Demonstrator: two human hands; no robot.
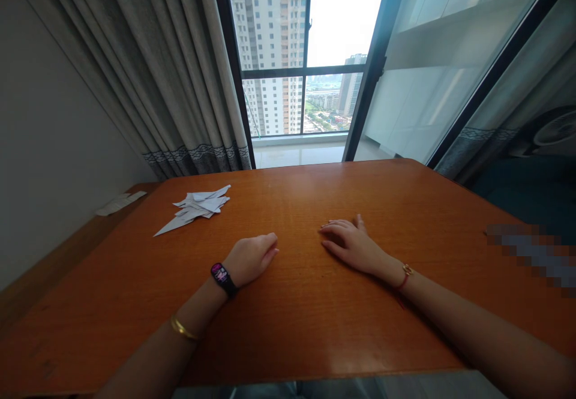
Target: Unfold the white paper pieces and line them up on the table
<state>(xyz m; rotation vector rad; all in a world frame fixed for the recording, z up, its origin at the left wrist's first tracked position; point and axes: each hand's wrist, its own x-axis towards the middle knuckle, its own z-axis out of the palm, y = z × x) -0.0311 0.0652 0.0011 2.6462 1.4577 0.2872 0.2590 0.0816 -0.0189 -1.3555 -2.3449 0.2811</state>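
Papers [198, 205] piled on the table [297, 333], beyond and left of the left hand [249, 259], not touching it, that hand curled, its grip impossible to tell, right hand [356, 246] farther off, loosely spread, released.

- Two bare hands: left hand [249, 260], right hand [354, 248]
- One heap of white paper pieces [200, 204], overlapping uncountably
- One orange-brown wooden table [292, 321]
- One black smartwatch [221, 274]
- One gold bangle [182, 328]
- One red-cord bracelet [407, 272]
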